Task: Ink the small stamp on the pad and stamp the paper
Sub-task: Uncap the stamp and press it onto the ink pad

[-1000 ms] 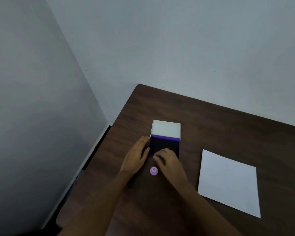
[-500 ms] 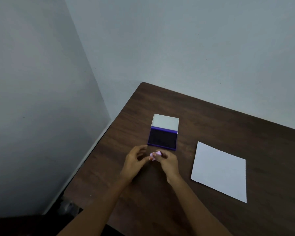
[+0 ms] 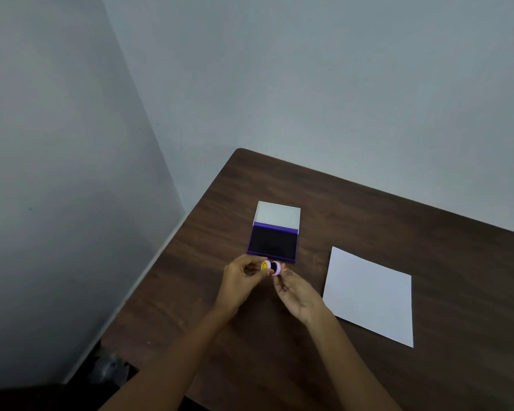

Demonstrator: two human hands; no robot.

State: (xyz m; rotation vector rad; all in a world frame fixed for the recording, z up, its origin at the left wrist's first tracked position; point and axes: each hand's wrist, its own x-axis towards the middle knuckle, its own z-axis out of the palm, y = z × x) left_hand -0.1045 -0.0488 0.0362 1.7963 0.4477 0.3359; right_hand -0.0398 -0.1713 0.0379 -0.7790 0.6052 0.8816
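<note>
The small pink stamp is in two pieces just in front of the ink pad. My left hand (image 3: 241, 277) pinches the stamp body (image 3: 265, 265), whose yellow round face shows. My right hand (image 3: 294, 292) pinches the pink cap (image 3: 276, 268), its dark hollow turned toward the stamp. The two pieces sit a finger's width apart above the table. The purple ink pad (image 3: 273, 244) lies open on the table, its white lid (image 3: 277, 214) folded back behind it. A white sheet of paper (image 3: 371, 295) lies flat to the right of my hands.
The dark wooden table (image 3: 368, 218) stands in a room corner with grey walls behind and to the left. Its left edge runs close to the wall, with a dark gap and floor below at the lower left.
My hands left the ink pad, picked the pink stamp up from the table in front of it, and pulled its cap off. The camera view also shifted slightly.
</note>
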